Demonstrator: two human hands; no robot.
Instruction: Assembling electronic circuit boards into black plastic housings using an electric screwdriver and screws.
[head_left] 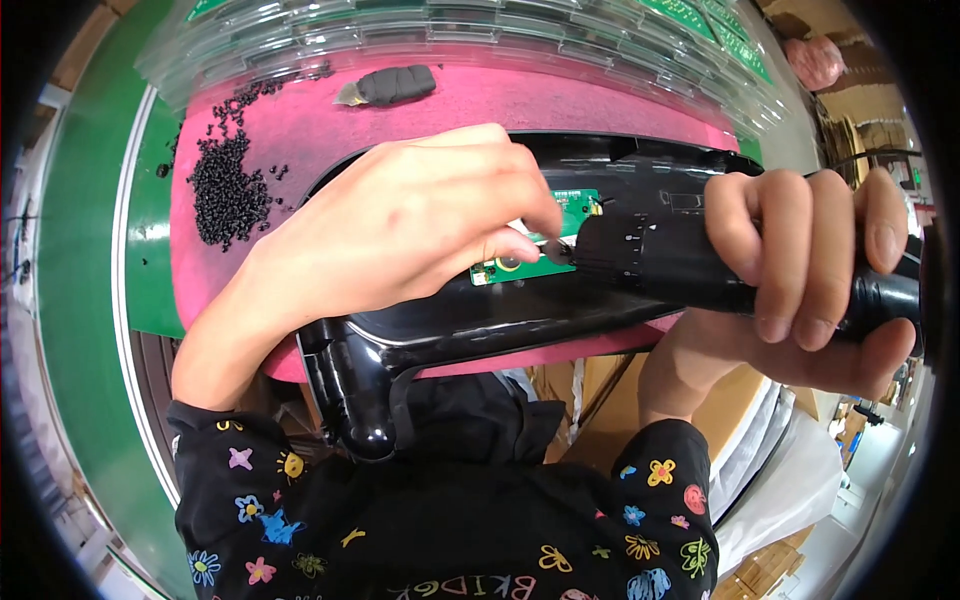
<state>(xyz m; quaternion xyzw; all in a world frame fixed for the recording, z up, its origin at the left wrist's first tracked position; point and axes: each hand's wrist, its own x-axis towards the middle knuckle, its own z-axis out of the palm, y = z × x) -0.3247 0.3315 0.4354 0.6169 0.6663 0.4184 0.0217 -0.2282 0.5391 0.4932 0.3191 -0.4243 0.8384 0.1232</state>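
Observation:
My right hand (pixel 800 255) is wrapped round a black power screwdriver (pixel 655 250) lying nearly level, its marked collar toward the left. Close by its nose, my left hand (pixel 430 215) has thumb and fingers pinched together. Whatever small thing they may hold there is too small and partly covered to make out. Beneath both hands is a green circuit board (pixel 490 271), sitting inside a long black plastic housing (pixel 450 330). My left hand hides part of the board. The housing's rounded lower-left arm (pixel 360 410) reaches past the mat's near edge.
A heap of small black screws (pixel 228 190) lies on the pink mat (pixel 480 90) at the left. Behind the housing rests a blade wrapped in black tape (pixel 395 86). Stacked clear plastic trays (pixel 450 28) line the back; cardboard (pixel 620 400) stands below the near edge.

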